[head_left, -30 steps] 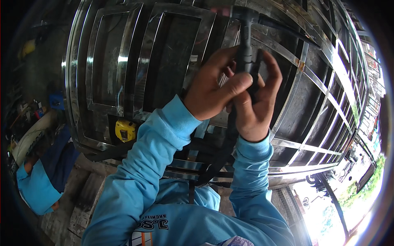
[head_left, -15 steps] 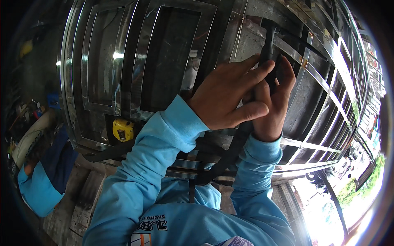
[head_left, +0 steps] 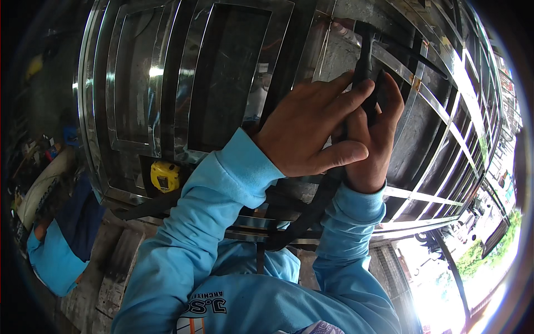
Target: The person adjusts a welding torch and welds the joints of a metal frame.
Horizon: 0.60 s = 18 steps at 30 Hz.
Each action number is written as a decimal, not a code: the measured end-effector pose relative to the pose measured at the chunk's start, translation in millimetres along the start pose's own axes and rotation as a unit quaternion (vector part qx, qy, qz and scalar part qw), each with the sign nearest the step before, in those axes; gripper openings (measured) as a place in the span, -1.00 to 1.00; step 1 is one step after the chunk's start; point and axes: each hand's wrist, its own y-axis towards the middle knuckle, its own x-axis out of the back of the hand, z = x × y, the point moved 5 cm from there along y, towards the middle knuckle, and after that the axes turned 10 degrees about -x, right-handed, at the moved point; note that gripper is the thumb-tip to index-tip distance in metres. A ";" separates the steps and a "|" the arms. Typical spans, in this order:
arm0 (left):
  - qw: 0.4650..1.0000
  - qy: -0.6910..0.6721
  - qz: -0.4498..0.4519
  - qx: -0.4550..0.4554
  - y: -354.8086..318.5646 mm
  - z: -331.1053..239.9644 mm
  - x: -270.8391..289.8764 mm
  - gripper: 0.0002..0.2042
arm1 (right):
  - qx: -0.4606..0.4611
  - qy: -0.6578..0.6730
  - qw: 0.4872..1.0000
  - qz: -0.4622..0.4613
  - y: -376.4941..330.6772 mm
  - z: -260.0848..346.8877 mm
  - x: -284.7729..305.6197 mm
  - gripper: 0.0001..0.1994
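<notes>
A black welding torch (head_left: 364,61) with a pinkish nozzle stands over the shiny metal frame (head_left: 217,72), its head at the joint of two bars. Bent fingers of my right hand (head_left: 374,150) close around the torch handle, and a black cable sleeve (head_left: 303,225) trails below it toward my lap. My left hand (head_left: 303,128) lies across, its fingers stretched over the handle and right fingers, thumb apart. Part of the right hand is hidden behind it. A thin line runs near the left fingertips; whether it is a rod or a bar edge, I cannot tell.
A yellow tape measure (head_left: 165,177) rests by the frame's near edge, left of my left sleeve. At the far left is another person's light-blue sleeve (head_left: 54,256). Metal bars in a grid (head_left: 445,119) extend right, toward bright daylight.
Both hands and the torch have shifted very slightly right in the view. The hold on the torch looks the same.
</notes>
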 end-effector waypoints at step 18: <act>1.000 0.005 -0.001 -0.002 0.9 -2.4 -4.6 -0.06 | 0.040 -0.043 0.998 0.004 2.3 -4.2 5.8 -0.36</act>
